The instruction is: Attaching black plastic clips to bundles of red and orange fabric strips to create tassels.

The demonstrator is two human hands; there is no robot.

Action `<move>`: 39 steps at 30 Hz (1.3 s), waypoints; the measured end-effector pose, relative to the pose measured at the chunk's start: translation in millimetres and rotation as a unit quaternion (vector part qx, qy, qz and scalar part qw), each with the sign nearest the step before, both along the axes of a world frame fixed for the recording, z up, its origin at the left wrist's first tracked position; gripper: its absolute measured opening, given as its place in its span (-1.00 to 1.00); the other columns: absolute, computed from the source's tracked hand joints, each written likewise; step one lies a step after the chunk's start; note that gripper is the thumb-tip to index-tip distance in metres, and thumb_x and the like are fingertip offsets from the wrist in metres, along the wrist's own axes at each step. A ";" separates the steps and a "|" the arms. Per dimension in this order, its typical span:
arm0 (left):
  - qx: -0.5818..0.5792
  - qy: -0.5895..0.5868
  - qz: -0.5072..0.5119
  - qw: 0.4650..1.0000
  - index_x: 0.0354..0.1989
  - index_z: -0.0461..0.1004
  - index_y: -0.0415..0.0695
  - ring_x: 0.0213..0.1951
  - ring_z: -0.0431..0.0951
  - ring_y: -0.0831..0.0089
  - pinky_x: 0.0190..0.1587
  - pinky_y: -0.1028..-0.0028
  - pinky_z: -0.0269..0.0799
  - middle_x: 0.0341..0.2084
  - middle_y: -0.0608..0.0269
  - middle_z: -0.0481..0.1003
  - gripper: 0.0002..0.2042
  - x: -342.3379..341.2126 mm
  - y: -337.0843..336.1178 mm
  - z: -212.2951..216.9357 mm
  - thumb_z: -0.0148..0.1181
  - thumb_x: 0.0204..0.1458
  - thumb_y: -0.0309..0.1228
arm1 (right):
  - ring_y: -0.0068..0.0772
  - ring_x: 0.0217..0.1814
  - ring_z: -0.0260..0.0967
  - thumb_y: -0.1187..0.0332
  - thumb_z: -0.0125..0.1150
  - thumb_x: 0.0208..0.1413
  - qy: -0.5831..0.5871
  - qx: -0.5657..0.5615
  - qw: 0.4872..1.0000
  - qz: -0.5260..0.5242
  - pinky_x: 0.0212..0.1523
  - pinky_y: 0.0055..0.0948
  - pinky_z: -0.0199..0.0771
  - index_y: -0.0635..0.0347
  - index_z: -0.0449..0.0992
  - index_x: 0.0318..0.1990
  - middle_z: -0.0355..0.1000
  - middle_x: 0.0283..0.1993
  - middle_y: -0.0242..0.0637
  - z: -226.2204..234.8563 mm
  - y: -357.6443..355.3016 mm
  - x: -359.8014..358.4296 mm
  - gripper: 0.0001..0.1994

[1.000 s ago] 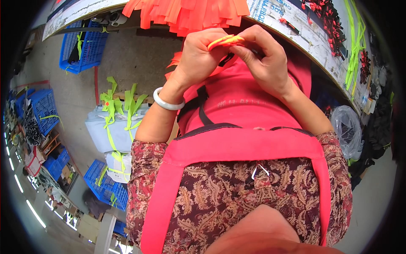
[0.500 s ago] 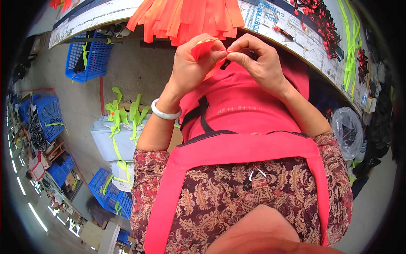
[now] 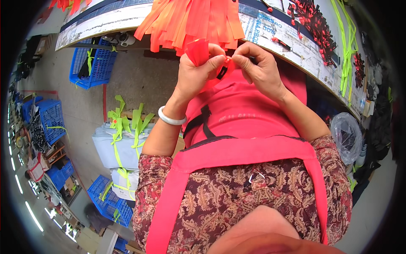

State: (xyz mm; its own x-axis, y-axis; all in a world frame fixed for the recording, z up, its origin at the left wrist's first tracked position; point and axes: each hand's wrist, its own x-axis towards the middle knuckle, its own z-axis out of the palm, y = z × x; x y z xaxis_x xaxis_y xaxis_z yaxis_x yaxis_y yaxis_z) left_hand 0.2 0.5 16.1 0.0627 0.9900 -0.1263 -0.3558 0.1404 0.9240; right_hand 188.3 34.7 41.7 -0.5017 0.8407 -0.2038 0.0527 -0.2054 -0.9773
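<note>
In front of red apron (image 3: 253, 113): orange-red strip (image 3: 197, 53) held in left hand (image 3: 192, 78), black piece (image 3: 221, 72) just beside it; right hand (image 3: 265, 75) curled narrow alongside, grip indeterminable. Beyond apron: orange strips (image 3: 190, 23) draped over white table (image 3: 108, 24).

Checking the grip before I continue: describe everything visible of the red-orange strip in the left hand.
The red-orange strip looks like flat, flexible fabric, with a yellowish top edge. The left hand grips it, its upper part standing up and leaning slightly left; the hand hides its lower part. In the picture its top overlaps the hanging orange strips. Whether the right hand touches it cannot be told.
</note>
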 end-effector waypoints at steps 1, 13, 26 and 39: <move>-0.001 0.000 0.000 1.000 -0.29 0.50 -0.26 -0.56 0.33 0.75 -0.51 0.70 0.21 -0.55 0.44 0.45 -0.94 0.0 0.2 1.4 0.20 0.07 -0.58 | -0.67 -0.45 0.21 0.40 0.11 0.24 -0.020 0.011 1.000 0.019 -0.43 -0.60 0.29 0.27 0.41 -0.28 0.28 -0.49 -0.50 0.6 0.6 -0.1 -0.88; -0.023 0.013 -0.007 1.000 -0.28 0.57 -0.26 -0.62 0.32 0.72 -0.57 0.69 0.19 -0.59 0.40 0.47 -0.89 2.0 -5.1 -14.0 0.30 0.00 -0.55 | -0.62 -0.46 0.15 0.40 0.08 0.24 -0.069 0.205 0.976 0.013 -0.42 -0.56 0.25 0.30 0.38 -0.28 0.30 -0.46 -0.39 -18.2 4.3 -5.8 -0.87; 0.127 0.131 0.003 0.983 -0.41 0.43 -0.25 -0.54 0.28 0.71 -0.48 0.65 0.22 -0.59 0.45 0.34 -0.91 11.5 0.9 1.3 0.14 0.13 -0.53 | -0.41 -0.30 0.44 0.52 0.21 0.09 -0.075 0.256 0.961 0.076 -0.25 -0.46 0.43 0.28 0.49 -0.24 0.46 -0.37 -0.23 -24.7 -4.8 -7.6 -0.91; -0.003 0.023 0.082 0.996 -0.24 0.54 -0.26 -0.66 0.24 0.76 -0.62 0.68 0.09 -0.60 0.46 0.41 -0.89 -15.8 6.9 -6.0 0.22 0.10 -0.50 | -0.65 -0.40 0.32 0.07 0.19 0.15 -0.157 0.099 0.982 0.045 -0.35 -0.52 0.37 0.28 0.54 -0.30 0.44 -0.47 -0.41 -25.2 94.6 -3.7 -0.63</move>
